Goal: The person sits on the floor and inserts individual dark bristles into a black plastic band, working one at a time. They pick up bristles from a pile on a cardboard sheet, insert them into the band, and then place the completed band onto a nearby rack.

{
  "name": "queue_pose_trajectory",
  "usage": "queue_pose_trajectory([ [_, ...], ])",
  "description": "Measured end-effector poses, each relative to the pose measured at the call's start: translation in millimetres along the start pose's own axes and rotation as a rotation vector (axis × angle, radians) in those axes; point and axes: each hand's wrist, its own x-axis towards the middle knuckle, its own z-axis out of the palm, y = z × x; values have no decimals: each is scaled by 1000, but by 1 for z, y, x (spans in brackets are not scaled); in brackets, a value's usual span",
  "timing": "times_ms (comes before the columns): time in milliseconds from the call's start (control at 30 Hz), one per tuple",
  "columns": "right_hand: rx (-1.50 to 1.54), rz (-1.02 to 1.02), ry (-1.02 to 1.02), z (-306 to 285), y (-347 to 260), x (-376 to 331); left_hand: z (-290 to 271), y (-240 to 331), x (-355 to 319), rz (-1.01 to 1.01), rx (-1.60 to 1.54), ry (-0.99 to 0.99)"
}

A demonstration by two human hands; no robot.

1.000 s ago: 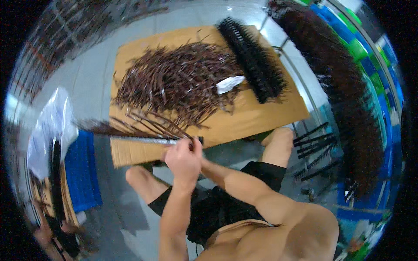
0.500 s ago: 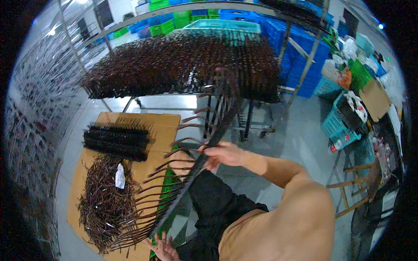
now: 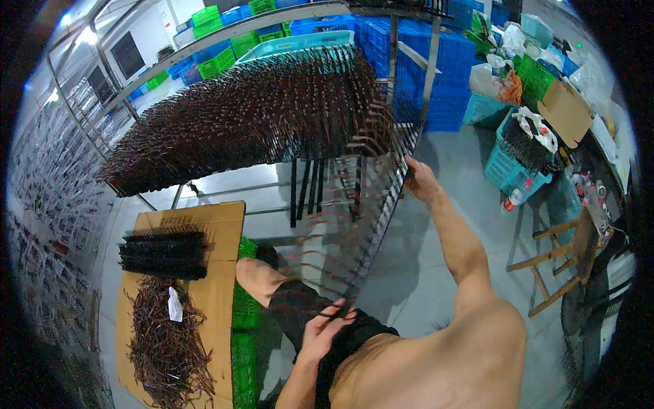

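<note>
Two bare hands carry one long dark bar (image 3: 371,228) bristling with brown hooked pieces — it slants across the person's front. The right hand (image 3: 417,178) is clenched round its upper end by the loaded rack (image 3: 259,116); the left hand (image 3: 325,327) holds its lower end with fingers curled, above the lap. Cardboard (image 3: 218,286) with loose pieces lies left.

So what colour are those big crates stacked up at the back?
Mostly blue crates, some green; the head view shows them best.

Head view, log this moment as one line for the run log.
left hand: holds near end of pronged bar | right hand: grips far end by loaded rack | cardboard: loose brown pieces, stacked bars
</note>
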Motion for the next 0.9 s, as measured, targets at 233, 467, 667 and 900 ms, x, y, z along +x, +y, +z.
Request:
queue_pose_trajectory([
  [233,47,83,30,-25,14,73,89,-16,77,-81,690,-203],
  [467,358,198,-197,-50,64,-25,136,-60,123,-5,378,25],
  [667,-319,-176,-10,-66,108,-146,157,-34,173,-120,922,-58],
  [900,290,170,279,-35,25,-20,24,35,109,-178,1093,-101],
])
